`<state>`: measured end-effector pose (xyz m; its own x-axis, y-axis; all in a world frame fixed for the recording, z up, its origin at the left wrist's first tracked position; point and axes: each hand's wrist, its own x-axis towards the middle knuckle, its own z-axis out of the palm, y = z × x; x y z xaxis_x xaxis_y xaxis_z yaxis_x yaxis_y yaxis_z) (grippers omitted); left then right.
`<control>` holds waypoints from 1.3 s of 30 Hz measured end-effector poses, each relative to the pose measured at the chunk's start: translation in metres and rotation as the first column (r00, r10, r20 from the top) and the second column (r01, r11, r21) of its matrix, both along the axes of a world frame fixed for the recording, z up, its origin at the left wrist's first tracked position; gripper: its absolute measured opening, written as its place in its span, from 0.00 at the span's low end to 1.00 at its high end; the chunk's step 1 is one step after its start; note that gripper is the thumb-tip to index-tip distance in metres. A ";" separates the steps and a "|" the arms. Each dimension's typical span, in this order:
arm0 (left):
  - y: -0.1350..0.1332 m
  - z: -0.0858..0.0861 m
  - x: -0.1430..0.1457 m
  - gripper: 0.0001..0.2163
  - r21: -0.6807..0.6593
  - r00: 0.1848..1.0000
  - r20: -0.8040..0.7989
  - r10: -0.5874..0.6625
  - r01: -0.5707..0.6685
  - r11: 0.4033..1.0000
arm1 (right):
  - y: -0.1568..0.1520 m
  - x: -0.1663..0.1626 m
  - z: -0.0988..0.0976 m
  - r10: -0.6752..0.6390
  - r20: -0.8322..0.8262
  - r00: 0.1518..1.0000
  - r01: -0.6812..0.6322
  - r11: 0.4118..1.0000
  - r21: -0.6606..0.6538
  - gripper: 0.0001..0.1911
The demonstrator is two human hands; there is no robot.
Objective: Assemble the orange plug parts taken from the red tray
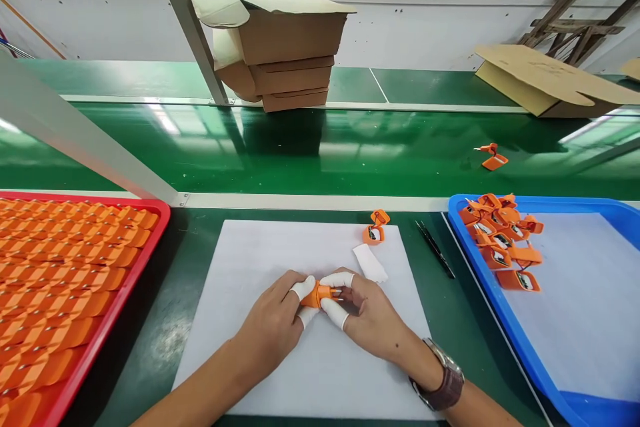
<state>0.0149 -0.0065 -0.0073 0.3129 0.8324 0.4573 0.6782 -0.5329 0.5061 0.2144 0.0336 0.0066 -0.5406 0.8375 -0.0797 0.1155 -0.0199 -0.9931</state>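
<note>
The plug piece (315, 296) is plain orange, the finger cots (303, 288) are white and the watch strap (447, 388) is dark brown. The work sheet (280, 360) is unpatterned white, the tabletop (163, 323) dark green. Of 2 trays, the left-hand tray (107, 320) is red, the right-hand tray (575, 204) blue. The pen-like tool (436, 251) is black, the stacked cartons (295, 37) brown.

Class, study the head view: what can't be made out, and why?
All in the head view:
Held orange piece: partly hidden by the left hand and right hand.
Red tray: left side, cut off by the picture's left edge.
Blue tray: right side, cut off by the right edge.
Black tool: any fine markings, too small to read.
</note>
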 end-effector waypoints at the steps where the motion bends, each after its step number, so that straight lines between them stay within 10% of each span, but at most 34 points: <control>1: -0.001 -0.001 0.000 0.13 -0.013 1.000 0.007 -0.003 0.003 1.000 | -0.002 -0.001 -0.001 -0.017 0.008 1.000 0.017 1.000 0.024 0.11; 8: -0.003 0.002 0.005 0.12 0.050 1.000 -0.015 0.023 -0.022 0.999 | -0.016 -0.004 -0.007 -0.109 0.068 0.992 0.098 0.984 0.151 0.10; 16: 0.000 -0.004 0.006 0.14 0.042 0.999 0.047 0.018 -0.020 0.999 | -0.001 -0.008 -0.004 -0.080 -0.087 0.993 0.070 0.991 -0.110 0.06; 39: -0.001 -0.002 0.000 0.19 -0.126 0.997 0.071 0.001 0.008 0.992 | -0.003 -0.002 -0.001 -0.020 -0.040 0.999 0.019 1.000 -0.022 0.09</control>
